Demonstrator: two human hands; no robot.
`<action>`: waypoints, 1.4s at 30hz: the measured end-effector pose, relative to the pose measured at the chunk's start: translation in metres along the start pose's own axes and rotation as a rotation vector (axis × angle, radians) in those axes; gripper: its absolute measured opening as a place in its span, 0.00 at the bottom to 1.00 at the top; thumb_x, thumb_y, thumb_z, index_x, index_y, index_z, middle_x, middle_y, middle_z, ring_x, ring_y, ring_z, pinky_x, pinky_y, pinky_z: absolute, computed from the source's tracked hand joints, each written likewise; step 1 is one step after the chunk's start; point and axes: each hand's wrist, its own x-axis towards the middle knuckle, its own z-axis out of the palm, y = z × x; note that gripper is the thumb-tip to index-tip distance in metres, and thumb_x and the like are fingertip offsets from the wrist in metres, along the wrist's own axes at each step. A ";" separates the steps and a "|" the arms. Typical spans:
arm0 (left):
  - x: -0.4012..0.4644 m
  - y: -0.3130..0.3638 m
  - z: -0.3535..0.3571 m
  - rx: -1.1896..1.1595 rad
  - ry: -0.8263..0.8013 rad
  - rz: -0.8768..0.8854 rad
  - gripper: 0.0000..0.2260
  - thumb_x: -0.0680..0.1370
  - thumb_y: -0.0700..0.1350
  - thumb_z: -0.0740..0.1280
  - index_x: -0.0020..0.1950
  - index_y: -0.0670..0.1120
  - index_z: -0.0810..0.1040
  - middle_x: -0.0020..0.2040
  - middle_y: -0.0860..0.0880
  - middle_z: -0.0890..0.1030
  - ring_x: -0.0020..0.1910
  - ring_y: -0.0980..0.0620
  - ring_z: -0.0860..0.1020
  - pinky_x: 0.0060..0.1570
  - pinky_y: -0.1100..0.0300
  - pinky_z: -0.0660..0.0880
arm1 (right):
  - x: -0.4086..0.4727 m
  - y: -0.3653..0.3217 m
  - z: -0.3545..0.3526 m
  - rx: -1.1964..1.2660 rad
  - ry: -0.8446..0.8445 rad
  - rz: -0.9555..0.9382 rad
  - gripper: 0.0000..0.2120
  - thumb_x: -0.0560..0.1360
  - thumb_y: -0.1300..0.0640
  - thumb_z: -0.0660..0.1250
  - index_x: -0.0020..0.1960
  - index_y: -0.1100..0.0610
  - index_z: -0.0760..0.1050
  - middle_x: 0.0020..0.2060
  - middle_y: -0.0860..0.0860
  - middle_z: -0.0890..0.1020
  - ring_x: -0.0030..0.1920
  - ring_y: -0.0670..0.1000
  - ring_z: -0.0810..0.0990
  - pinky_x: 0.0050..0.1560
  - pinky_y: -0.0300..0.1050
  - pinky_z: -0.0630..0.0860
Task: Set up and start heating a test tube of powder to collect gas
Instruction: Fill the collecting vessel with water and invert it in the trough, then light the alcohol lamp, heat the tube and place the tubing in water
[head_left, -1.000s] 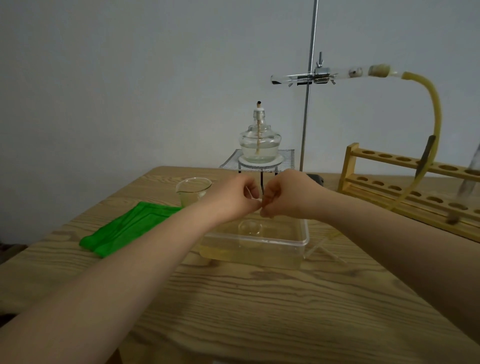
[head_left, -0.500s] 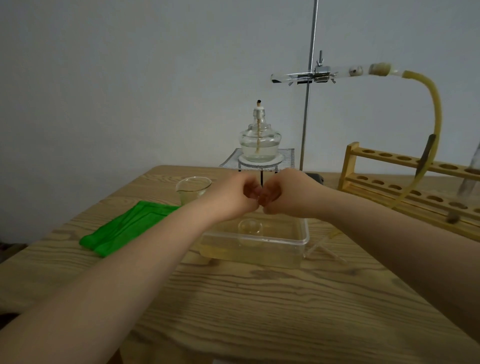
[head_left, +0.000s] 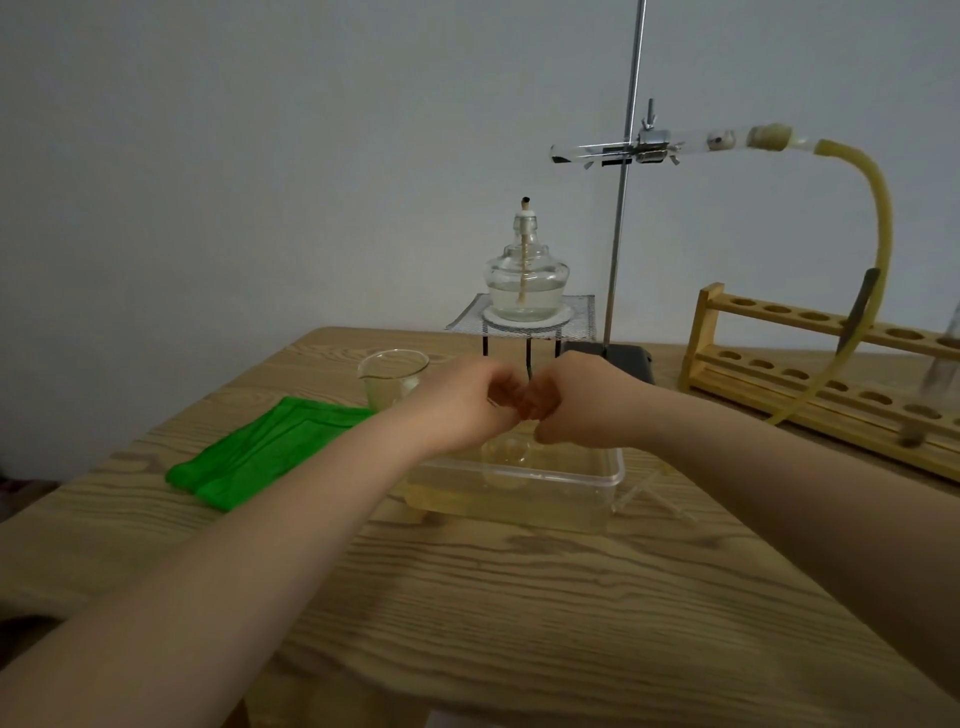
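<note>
Here, curled hands (head_left: 524, 402) knuckle to knuckle, contents unclear; clear plastic tub (head_left: 571, 475), glass lamp (head_left: 525, 278)

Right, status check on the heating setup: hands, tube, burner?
Left hand and right hand curled, fingertips together above clear plastic water trough; contents unclear. Clamped glass test tube horizontal on stand. Glass spirit lamp unlit, left of tube.

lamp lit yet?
No: the alcohol lamp on the mesh stand shows a bare dark wick tip with no flame.
</note>
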 end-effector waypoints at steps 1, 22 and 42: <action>-0.001 0.000 -0.001 -0.004 0.015 -0.002 0.08 0.73 0.39 0.66 0.44 0.54 0.78 0.48 0.52 0.82 0.50 0.51 0.80 0.54 0.48 0.76 | 0.000 -0.001 0.000 0.003 0.003 -0.004 0.13 0.70 0.64 0.68 0.54 0.57 0.80 0.48 0.53 0.83 0.50 0.53 0.81 0.52 0.47 0.79; -0.083 -0.108 -0.088 -0.304 0.309 -0.296 0.14 0.78 0.32 0.60 0.45 0.50 0.76 0.41 0.53 0.80 0.32 0.66 0.78 0.34 0.73 0.72 | 0.061 -0.140 0.071 0.648 0.144 -0.108 0.16 0.71 0.69 0.61 0.55 0.59 0.80 0.50 0.59 0.84 0.53 0.58 0.81 0.57 0.54 0.77; -0.088 -0.172 -0.031 0.070 0.410 -0.509 0.15 0.74 0.35 0.64 0.60 0.40 0.78 0.58 0.40 0.80 0.59 0.43 0.76 0.59 0.54 0.71 | 0.100 -0.165 0.169 0.635 0.122 0.084 0.16 0.75 0.67 0.61 0.61 0.61 0.75 0.56 0.57 0.80 0.59 0.56 0.77 0.60 0.44 0.71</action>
